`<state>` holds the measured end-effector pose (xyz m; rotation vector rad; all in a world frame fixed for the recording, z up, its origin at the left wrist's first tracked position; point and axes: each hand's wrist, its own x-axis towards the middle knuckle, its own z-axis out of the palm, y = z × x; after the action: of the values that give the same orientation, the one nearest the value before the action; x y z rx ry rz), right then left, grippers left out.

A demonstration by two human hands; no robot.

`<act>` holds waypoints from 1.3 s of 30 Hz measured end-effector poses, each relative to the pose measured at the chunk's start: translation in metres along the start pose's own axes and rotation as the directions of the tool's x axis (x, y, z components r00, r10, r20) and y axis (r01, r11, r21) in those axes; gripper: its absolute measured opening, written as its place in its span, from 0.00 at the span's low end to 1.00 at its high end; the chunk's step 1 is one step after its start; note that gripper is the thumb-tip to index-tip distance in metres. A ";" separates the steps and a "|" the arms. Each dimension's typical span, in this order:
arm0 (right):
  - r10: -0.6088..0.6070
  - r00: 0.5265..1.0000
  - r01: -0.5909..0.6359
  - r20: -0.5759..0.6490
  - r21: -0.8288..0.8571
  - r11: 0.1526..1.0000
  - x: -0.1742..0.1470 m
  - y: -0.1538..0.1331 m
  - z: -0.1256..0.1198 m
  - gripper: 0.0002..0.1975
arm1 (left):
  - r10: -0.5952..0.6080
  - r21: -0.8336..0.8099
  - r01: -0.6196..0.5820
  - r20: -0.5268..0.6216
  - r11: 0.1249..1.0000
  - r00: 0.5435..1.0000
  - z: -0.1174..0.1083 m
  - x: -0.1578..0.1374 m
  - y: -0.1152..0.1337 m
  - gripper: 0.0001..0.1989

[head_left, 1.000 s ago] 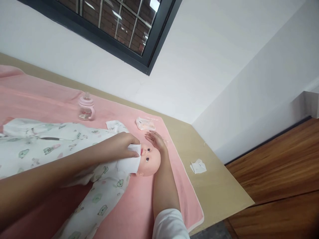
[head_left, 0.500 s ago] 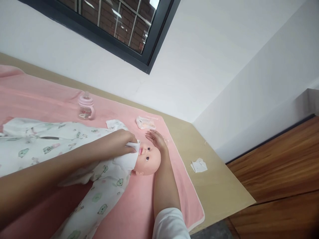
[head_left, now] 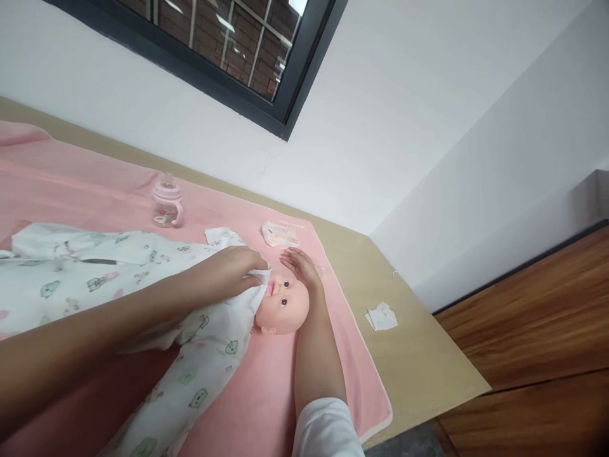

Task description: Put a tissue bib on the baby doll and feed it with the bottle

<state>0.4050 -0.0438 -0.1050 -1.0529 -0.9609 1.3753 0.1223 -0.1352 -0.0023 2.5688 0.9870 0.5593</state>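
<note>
A baby doll (head_left: 291, 312) lies on its back on a pink blanket (head_left: 238, 406), its bald head toward the right. It is dressed in a white printed baby outfit (head_left: 223, 333) with small green and pink animals. My left hand (head_left: 242, 265) pinches the outfit's neckline between thumb and fingers, lifting the edge beside the doll's mouth. My right hand (head_left: 301, 263) curves around the top of the doll's head, fingers stretched out and lying near its far side. The blanket hides nothing of the head; my left forearm covers part of the outfit.
A pink-lidded baby bottle (head_left: 167, 202) stands on the blanket beyond the outfit. Near my right fingertips lies a small clear plastic packet (head_left: 280, 235). A folded white tissue (head_left: 381, 317) rests on the wooden tabletop (head_left: 409, 355). A wall and window (head_left: 285, 120) border the far side.
The view has shifted very slightly. My left hand keeps its pinch on the neckline, and my right hand stays by the doll's head.
</note>
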 end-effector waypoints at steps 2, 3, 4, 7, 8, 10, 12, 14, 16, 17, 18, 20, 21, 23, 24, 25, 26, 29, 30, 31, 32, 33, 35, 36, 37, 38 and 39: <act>-0.005 1.000 0.005 -0.003 0.000 1.000 0.000 0.000 -0.001 0.12 | -0.003 0.018 0.003 0.005 1.000 1.000 0.000 0.000 0.002 0.08; -0.006 1.000 0.006 -0.004 -0.002 1.000 0.000 0.001 -0.001 0.12 | -0.001 0.030 0.001 0.005 1.000 1.000 0.000 0.000 0.002 0.08; -0.006 1.000 0.006 -0.005 -0.004 1.000 0.000 0.001 -0.001 0.11 | 0.004 0.044 -0.004 0.000 0.999 1.000 0.000 0.001 0.002 0.08; -0.001 1.000 0.001 -0.016 -0.003 1.000 0.000 0.001 -0.001 0.11 | 0.022 0.100 -0.018 -0.037 0.995 0.999 0.002 0.002 0.001 0.09; 0.000 1.000 0.000 -0.020 -0.001 1.000 0.000 0.001 -0.001 0.11 | 0.027 0.120 -0.021 -0.053 0.993 0.998 0.003 0.002 0.001 0.10; -0.002 1.000 0.002 -0.023 -0.001 1.000 0.001 0.002 -0.002 0.10 | 0.040 0.146 -0.029 -0.075 0.989 0.996 0.005 0.003 -0.001 0.11; -0.001 1.000 0.001 -0.023 -0.003 1.000 0.001 0.002 -0.002 0.09 | 0.056 0.152 -0.044 -0.081 0.987 0.995 0.007 0.004 -0.001 0.12; 0.002 1.000 -0.002 -0.023 -0.005 1.000 0.001 0.002 -0.002 0.09 | 0.066 0.148 -0.054 -0.081 0.988 0.994 0.008 0.005 -0.001 0.13; 0.003 1.000 -0.004 -0.024 -0.009 1.000 0.002 0.002 -0.002 0.09 | 0.068 0.149 -0.055 -0.087 0.987 0.994 0.009 0.005 -0.001 0.13; 0.003 1.000 -0.004 -0.023 -0.011 1.000 0.002 0.002 -0.002 0.09 | 0.068 0.150 -0.053 -0.092 0.987 0.993 0.009 0.005 0.000 0.13; 0.003 1.000 -0.003 -0.022 -0.013 1.000 0.002 0.002 -0.002 0.10 | 0.066 0.152 -0.051 -0.096 0.987 0.993 0.009 0.005 0.000 0.13; 0.002 1.000 -0.002 -0.019 -0.014 1.000 0.002 0.002 -0.003 0.10 | 0.065 0.162 -0.048 -0.100 0.986 0.993 0.008 0.006 0.000 0.13; 0.001 1.000 -0.001 -0.018 -0.013 1.000 0.002 0.002 -0.003 0.11 | 0.064 0.167 -0.047 -0.101 0.985 0.993 0.008 0.006 0.001 0.13; 0.002 1.000 -0.002 -0.017 -0.014 1.000 0.002 0.002 -0.003 0.11 | 0.067 0.177 -0.049 -0.099 0.983 0.993 0.008 0.006 0.002 0.13; 0.003 1.000 -0.003 -0.016 -0.015 1.000 0.002 0.003 -0.003 0.11 | 0.070 0.179 -0.052 -0.096 0.982 0.993 0.008 0.006 0.003 0.14; 0.003 1.000 -0.004 -0.016 -0.017 1.000 0.002 0.003 -0.003 0.11 | 0.073 0.180 -0.055 -0.093 0.982 0.993 0.008 0.006 0.003 0.14; 0.003 1.000 -0.004 -0.017 -0.019 1.000 0.003 0.003 -0.003 0.11 | 0.073 0.181 -0.056 -0.089 0.982 0.993 0.008 0.006 0.003 0.15; 0.002 1.000 -0.002 -0.021 -0.024 1.000 0.002 0.003 -0.002 0.11 | 0.075 0.177 -0.059 -0.084 0.982 0.994 0.008 0.006 0.004 0.16; -0.002 1.000 0.001 -0.022 -0.026 1.000 0.001 0.003 -0.001 0.11 | 0.077 0.174 -0.061 -0.083 0.983 0.994 0.008 0.007 0.003 0.16; -0.005 1.000 0.004 -0.021 -0.028 1.000 0.001 0.003 -0.001 0.10 | 0.080 0.171 -0.064 -0.083 0.983 0.993 0.009 0.007 0.003 0.16; -0.008 1.000 0.007 -0.019 -0.030 1.000 0.000 0.003 0.000 0.10 | 0.083 0.169 -0.068 -0.085 0.983 0.993 0.009 0.007 0.002 0.16; -0.011 1.000 0.010 -0.018 -0.033 0.999 -0.001 0.003 0.000 0.10 | 0.088 0.169 -0.072 -0.086 0.983 0.992 0.009 0.007 0.002 0.16; -0.016 1.000 0.015 -0.018 -0.035 0.999 -0.002 0.002 0.001 0.10 | 0.100 0.170 -0.083 -0.094 0.982 0.991 0.010 0.007 0.000 0.16; -0.015 1.000 0.014 -0.019 -0.036 0.999 -0.002 0.002 0.001 0.10 | 0.108 0.170 -0.090 -0.099 0.981 0.989 0.010 0.007 0.000 0.16; -0.014 1.000 0.013 -0.021 -0.037 0.999 -0.002 0.002 0.001 0.10 | 0.115 0.170 -0.096 -0.103 0.981 0.988 0.011 0.007 -0.001 0.17; -0.013 1.000 0.013 -0.021 -0.036 0.999 -0.002 0.002 0.001 0.10 | 0.121 0.171 -0.101 -0.109 0.980 0.987 0.011 0.007 -0.002 0.17; -0.012 1.000 0.012 -0.020 -0.036 0.999 -0.002 0.002 0.001 0.11 | 0.126 0.172 -0.105 -0.118 0.980 0.985 0.012 0.007 -0.002 0.17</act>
<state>0.4035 -0.0463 -0.1062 -1.0846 -0.9784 1.3393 0.1310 -0.1312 -0.0118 2.7814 0.9668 0.7091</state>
